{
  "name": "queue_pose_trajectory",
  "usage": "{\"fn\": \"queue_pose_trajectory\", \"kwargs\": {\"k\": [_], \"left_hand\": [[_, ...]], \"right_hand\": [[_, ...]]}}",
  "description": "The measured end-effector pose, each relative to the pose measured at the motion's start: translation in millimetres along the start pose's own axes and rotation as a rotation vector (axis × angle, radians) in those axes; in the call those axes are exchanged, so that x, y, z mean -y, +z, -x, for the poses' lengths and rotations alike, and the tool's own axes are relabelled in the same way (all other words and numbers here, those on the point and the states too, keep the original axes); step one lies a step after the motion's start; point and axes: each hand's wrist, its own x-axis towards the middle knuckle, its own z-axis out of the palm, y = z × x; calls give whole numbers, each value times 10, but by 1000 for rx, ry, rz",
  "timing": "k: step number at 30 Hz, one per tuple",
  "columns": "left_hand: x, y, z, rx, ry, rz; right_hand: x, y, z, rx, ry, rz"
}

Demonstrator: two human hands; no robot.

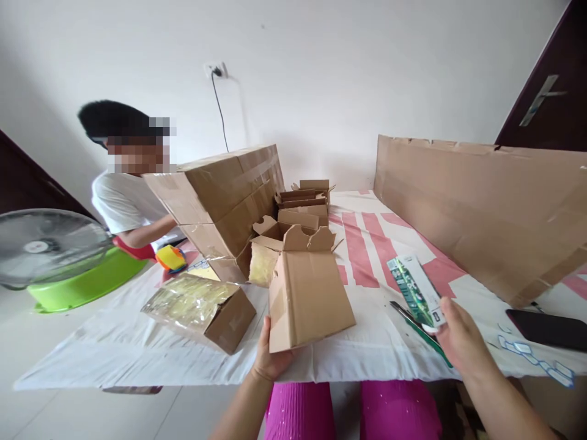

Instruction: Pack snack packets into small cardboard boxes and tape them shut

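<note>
My left hand (pixel 273 359) is wrapped round the lower left corner of a cardboard box (pixel 316 299), which is tilted up off the table's front edge. The box's top flaps stand open, and its inside is hidden from me. In my right hand (pixel 461 336) is a small flat carton (pixel 416 290), white with a green printed picture, gripped at its near end. Just below this carton a green-handled utility knife (pixel 433 342) lies on the cloth. To the left of my left hand sits a taped cardboard box (pixel 202 308) with shiny clear tape across its top.
Several open boxes (pixel 298 217) stand in a row behind, beside a stack of closed cartons (pixel 229 195). A large cardboard panel (pixel 481 214) rises at right, near a dark phone (pixel 548 329). At left are a co-worker (pixel 132 198), a red-and-yellow object (pixel 171 258) and a fan (pixel 50 247).
</note>
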Motion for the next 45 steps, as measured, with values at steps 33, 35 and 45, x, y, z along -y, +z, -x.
{"fn": "queue_pose_trajectory", "kwargs": {"k": [33,35,45], "left_hand": [[-342,-193,20,-276,400,-564],[-384,-160,-16,-343,469,-588],[255,126,130,-831,774,-855]], "right_hand": [[-1216,700,335,319,-239,428],[-1239,704,343,289,-244,443],[-1300,705,334,259,-289,470]]}}
